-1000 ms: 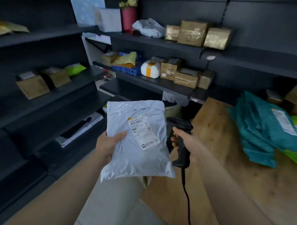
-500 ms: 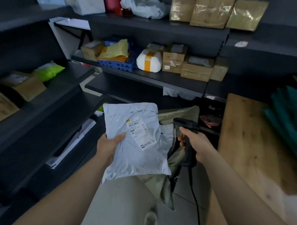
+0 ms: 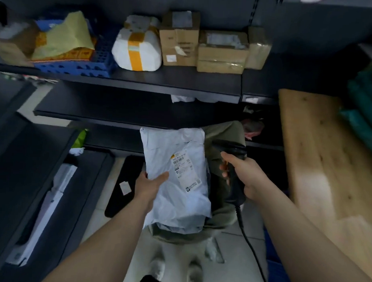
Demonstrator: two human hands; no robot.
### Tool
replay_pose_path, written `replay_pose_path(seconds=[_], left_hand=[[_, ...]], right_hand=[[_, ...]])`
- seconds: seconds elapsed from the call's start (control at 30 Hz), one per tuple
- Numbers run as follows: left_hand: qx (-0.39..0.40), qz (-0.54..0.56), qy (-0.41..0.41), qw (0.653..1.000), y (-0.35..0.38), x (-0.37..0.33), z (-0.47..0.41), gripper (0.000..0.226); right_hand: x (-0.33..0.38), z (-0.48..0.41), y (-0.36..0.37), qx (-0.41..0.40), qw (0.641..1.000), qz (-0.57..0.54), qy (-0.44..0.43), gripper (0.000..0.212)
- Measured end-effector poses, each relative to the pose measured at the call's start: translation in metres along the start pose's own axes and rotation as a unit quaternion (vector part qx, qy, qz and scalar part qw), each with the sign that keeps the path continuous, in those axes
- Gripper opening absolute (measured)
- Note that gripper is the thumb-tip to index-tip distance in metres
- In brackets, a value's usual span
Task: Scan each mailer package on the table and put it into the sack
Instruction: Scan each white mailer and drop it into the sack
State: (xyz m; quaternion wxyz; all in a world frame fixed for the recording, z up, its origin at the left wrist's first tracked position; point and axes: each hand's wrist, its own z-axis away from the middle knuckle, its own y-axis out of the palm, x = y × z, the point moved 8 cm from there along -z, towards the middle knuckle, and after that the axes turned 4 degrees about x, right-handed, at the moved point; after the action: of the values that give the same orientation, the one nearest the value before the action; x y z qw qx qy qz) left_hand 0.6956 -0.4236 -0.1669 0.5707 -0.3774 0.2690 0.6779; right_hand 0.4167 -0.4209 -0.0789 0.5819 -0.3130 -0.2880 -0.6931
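Nearest the camera, a black cable [image 3: 248, 238] runs up to the scanner [image 3: 235, 150]. An olive sack [image 3: 221, 213] stands open on the floor between the shelving and the tabletop [image 3: 319, 162], with grey packaging visible in its mouth.

The left grip [image 3: 148, 185] pinches the mailer [image 3: 178, 201] at its left edge, thumb on the face and fingers behind. The mailer is held off the tabletop, tilted, directly over the sack. Its lower edge appears to reach the sack's mouth, though blur prevents certainty. A printed label [image 3: 185, 171] faces up.

The right grip [image 3: 246, 174] is curled round the scanner's handle, just right of the mailer, with the head pointing away from the camera.

Teal mailers [image 3: 363, 109] lie stacked at the tabletop's far right. Beyond, a dark shelf [image 3: 162, 82] carries cardboard boxes [image 3: 180, 43], a white parcel [image 3: 136, 50] with an orange band, and a blue crate [image 3: 99, 63].
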Motion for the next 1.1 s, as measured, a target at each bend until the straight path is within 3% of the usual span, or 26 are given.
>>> replay_pose_path(seconds=[0.07, 0.17, 0.33, 0.6, 0.8, 0.97, 1.1], left_hand=[[0.029, -0.031, -0.009, 0.999, 0.009, 0.015, -0.023, 0.073], [0.063, -0.065, -0.024, 0.996, 0.02, 0.04, -0.052, 0.07], [0.107, -0.128, -0.046, 0.985, 0.029, 0.088, -0.098, 0.092], [0.147, -0.176, -0.061, 0.972, 0.034, 0.112, -0.085, 0.036], [0.195, -0.329, -0.065, 0.922, 0.027, 0.15, -0.107, 0.028], [0.196, -0.337, -0.029, 0.92, 0.018, 0.158, -0.12, 0.016], [0.18, -0.397, -0.06, 0.898, 0.001, 0.182, -0.14, 0.042]], right_hand=[[-0.011, -0.012, 0.0, -0.019, 1.0, -0.006, 0.01, 0.021], [-0.03, -0.025, 0.003, -0.04, 0.999, -0.013, 0.022, 0.019], [-0.051, -0.04, 0.017, -0.058, 0.998, 0.017, 0.024, 0.022], [-0.079, -0.045, 0.03, -0.068, 0.997, 0.004, 0.031, 0.019], [-0.12, -0.07, 0.041, -0.071, 0.995, 0.011, 0.067, 0.023], [-0.155, -0.097, 0.052, -0.071, 0.992, 0.019, 0.098, 0.024], [-0.171, -0.108, 0.052, -0.073, 0.992, -0.002, 0.105, 0.025]])
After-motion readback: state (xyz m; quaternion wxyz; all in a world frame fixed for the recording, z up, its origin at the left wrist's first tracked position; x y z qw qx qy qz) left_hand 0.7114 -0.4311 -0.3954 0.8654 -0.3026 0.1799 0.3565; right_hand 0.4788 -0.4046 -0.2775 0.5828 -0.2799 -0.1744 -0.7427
